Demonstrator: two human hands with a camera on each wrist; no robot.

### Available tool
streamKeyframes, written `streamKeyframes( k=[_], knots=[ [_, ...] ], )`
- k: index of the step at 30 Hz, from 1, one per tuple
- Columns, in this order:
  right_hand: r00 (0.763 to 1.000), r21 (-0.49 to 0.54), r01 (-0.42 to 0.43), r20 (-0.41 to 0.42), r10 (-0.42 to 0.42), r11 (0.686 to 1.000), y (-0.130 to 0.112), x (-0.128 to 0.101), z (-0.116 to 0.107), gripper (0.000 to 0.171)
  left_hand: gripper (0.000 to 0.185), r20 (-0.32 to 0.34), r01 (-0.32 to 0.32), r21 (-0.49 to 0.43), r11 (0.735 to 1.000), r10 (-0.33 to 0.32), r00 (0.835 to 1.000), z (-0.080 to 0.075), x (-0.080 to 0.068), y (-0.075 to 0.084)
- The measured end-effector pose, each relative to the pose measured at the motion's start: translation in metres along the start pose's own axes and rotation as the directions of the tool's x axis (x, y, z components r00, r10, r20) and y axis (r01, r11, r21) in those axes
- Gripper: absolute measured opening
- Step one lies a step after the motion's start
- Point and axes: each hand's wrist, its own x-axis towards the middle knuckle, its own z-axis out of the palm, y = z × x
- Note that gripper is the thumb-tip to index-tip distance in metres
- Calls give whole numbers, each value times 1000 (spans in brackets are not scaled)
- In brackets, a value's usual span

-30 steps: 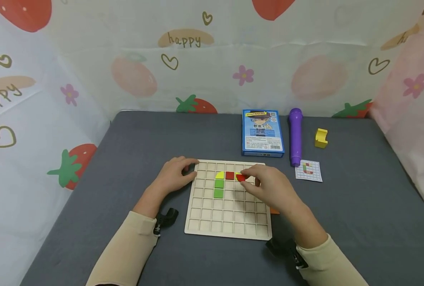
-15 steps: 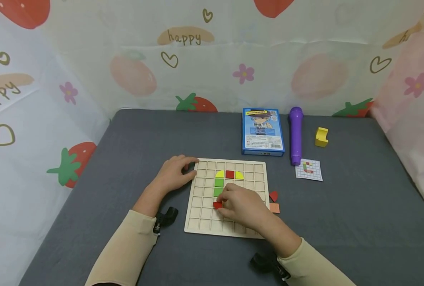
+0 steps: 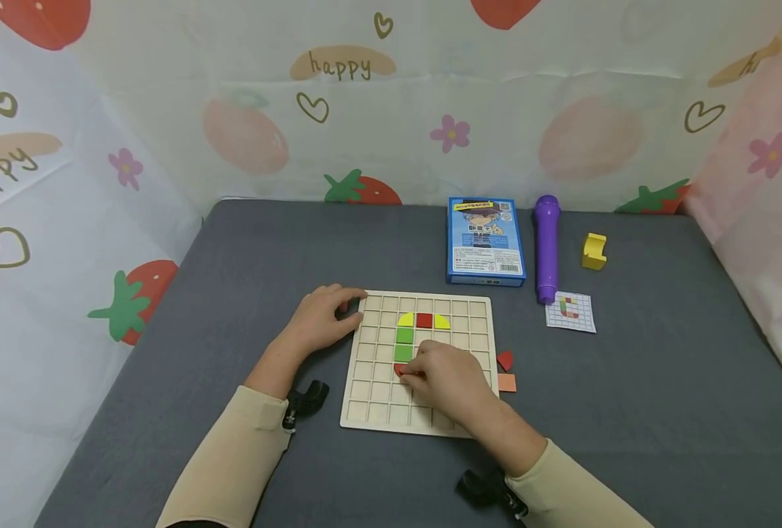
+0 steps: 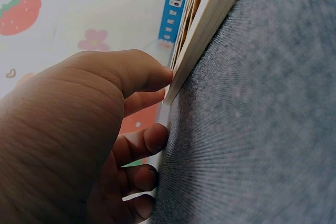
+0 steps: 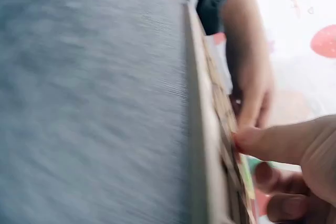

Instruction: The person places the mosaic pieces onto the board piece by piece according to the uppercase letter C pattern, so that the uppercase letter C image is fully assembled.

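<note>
While left hand (image 3: 318, 323) steadies board (image 3: 423, 429), right hand (image 3: 446, 378) pinches red piece (image 3: 400, 369), orientation hidden.

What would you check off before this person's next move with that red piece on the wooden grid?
1. Square wooden grid board held steady: ok, the left hand rests against its left edge.
2. Small red piece under control: ok, the right hand pinches it.
3. Piece seated flat in the cell below the two green square tiles: cannot tell, fingers cover it.
4. Spare pieces near: ok, a red piece and an orange square tile lie beside the board.
5. Small printed pattern card in sight: ok.
</note>
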Motion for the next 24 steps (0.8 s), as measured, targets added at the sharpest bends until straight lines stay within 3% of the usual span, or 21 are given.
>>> streamKeyframes(
  k=[6,11,19,24],
  knots=[
    [989,93,-75,137,62,993,9,3,-18,18,36,0,6,5,1000,-6,1000,0,-1,-1],
    [971,152,-177,186,147,972,23,1,-44,18,36,0,6,-1,1000,-6,1000,1,-1,-2],
    [899,189,-320,368,236,928,59,-12,-80,19,36,2,7,5,1000,-7,1000,2,0,-1],
    [872,213,-375,410,266,902,74,-19,-90,20,36,6,6,7,1000,-7,1000,1,0,0]
  ],
)
